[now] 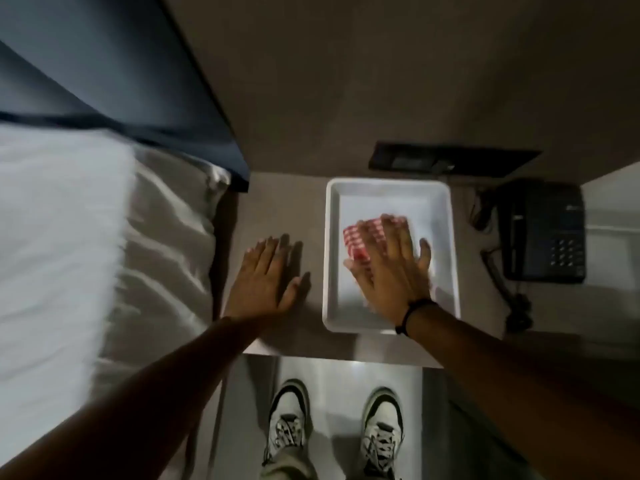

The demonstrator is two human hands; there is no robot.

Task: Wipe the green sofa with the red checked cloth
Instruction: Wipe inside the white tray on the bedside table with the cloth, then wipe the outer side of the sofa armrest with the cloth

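Right hand (391,268) flat, fingers spread, over red checked cloth (360,239) inside white tray (332,237); contact unclear through blur. Left hand (266,275) open, fingers spread, on bare worktop (277,202) between tray and bed (156,237). Phone (543,230) just right of tray.

A: Where is the cloth (363,237)?

B: Inside a white tray (446,216), toward its middle and left part, right of centre in the scene.

A: What does it look like?

B: Red and white checks, folded or bunched into 1 small bundle, lying flat on the tray floor. Blur softens its edges.

A: All of it visible?

B: No. Its near and right parts are covered; only the far and left parts show.

A: And the sofa?

B: Not in view.
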